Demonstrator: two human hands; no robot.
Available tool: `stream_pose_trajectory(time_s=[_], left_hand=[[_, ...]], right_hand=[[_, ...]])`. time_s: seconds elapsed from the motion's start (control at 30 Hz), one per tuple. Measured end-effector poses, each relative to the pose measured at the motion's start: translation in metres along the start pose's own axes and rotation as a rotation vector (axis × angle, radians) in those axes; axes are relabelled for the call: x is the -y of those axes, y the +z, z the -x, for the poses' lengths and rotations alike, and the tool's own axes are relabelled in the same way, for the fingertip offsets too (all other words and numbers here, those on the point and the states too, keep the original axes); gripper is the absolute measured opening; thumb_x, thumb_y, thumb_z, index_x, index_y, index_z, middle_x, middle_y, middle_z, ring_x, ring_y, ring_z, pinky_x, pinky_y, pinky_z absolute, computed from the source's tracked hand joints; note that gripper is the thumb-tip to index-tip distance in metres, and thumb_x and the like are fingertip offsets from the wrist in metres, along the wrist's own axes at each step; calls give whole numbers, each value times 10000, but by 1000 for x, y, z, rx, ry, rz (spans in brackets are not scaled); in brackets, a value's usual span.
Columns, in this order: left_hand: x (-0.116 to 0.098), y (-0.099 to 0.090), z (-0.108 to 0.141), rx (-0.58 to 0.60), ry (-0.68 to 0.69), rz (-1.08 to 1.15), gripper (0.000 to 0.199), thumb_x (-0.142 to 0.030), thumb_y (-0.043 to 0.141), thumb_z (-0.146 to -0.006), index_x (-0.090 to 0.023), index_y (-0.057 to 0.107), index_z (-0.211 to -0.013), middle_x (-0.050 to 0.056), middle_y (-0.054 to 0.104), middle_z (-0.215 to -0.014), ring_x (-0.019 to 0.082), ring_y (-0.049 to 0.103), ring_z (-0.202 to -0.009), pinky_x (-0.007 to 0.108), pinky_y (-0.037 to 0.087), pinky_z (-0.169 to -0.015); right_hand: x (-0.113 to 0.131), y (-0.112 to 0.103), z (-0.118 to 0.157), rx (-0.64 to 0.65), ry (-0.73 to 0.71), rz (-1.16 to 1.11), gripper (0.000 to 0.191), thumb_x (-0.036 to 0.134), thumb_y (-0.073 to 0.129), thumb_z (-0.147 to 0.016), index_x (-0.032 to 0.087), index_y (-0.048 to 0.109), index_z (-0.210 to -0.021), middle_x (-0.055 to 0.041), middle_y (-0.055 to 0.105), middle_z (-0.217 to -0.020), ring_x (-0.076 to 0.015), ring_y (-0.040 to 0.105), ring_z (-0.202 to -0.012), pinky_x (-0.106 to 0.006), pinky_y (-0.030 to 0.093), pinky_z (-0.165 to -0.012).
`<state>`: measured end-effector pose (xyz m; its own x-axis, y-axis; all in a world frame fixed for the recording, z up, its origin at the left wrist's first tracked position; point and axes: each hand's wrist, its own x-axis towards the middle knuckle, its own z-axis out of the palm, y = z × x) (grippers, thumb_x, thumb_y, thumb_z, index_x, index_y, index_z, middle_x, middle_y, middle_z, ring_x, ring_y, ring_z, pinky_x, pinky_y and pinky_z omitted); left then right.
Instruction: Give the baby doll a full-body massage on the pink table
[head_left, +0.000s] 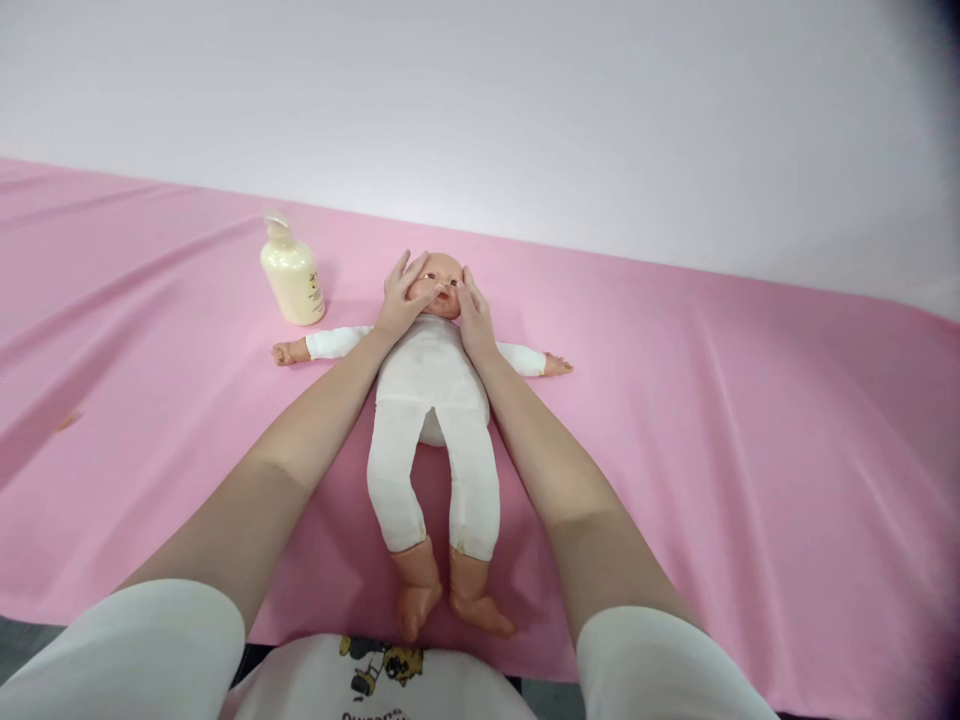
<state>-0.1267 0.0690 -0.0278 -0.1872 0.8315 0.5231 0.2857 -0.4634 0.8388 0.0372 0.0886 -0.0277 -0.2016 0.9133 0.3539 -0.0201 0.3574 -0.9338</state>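
Note:
A baby doll (431,365) in a white body suit lies on its back on the pink cloth, arms stretched out sideways and feet toward me. My left hand (401,295) rests against the left side of its head in view, fingers spread and thumb across the cheek near the mouth. On the opposite cheek lies my right hand (476,312), its fingers extended along the side of the face. Both hands are open and touch the doll's head (442,266); parts of its cheeks are hidden beneath them.
A pale yellow pump bottle (294,282) stands upright beyond the doll's arm on the left. Pink cloth (675,450) with soft folds covers the table. A white wall (525,120) rises behind its far edge.

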Motion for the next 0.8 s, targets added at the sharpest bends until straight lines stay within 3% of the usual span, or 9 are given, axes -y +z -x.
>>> stream_pose_trajectory(time_s=[0.17, 0.3, 0.5, 0.7, 0.8], left_hand=[[3, 1, -2, 9, -28, 1, 780, -598, 789, -740, -296, 553, -1420, 65, 353, -1630, 315, 232, -1546, 449, 125, -1290], [7, 3, -6, 20, 4, 33, 733, -657, 660, -828, -252, 545, -1428, 79, 394, -1607, 272, 296, -1528, 404, 180, -1284], [5, 3, -6, 3, 11, 46, 664, -630, 653, -849, -259, 574, -1395, 61, 444, -1578, 252, 342, -1508, 380, 211, -1281], [12, 2, -7, 11, 42, 24, 695, -668, 587, -881, -236, 548, -1424, 80, 425, -1588, 258, 343, -1508, 382, 213, -1284], [19, 2, -9, 26, 61, -5, 718, -709, 535, -889, -251, 525, -1441, 75, 414, -1596, 257, 333, -1513, 395, 206, -1288]], right_hand=[[3, 3, 3, 60, 48, 69, 949, 757, 520, -850, 275, 208, -1605, -8, 239, -1671, -180, 259, -1555, -406, 193, -1314], [3, 4, 2, 49, 51, 49, 891, 722, 483, -899, 231, 234, -1600, -22, 209, -1680, -187, 221, -1567, -384, 172, -1316], [2, 4, 1, 42, 29, 23, 796, 673, 456, -946, 234, 278, -1586, -19, 228, -1675, -198, 236, -1562, -369, 180, -1309], [-1, 4, 0, 44, 19, 33, 856, 746, 451, -899, 269, 278, -1588, 5, 245, -1669, -185, 241, -1561, -371, 183, -1310], [-1, 4, 0, 47, -2, 49, 922, 783, 409, -888, 213, 259, -1597, -26, 247, -1668, -197, 224, -1566, -377, 180, -1311]])
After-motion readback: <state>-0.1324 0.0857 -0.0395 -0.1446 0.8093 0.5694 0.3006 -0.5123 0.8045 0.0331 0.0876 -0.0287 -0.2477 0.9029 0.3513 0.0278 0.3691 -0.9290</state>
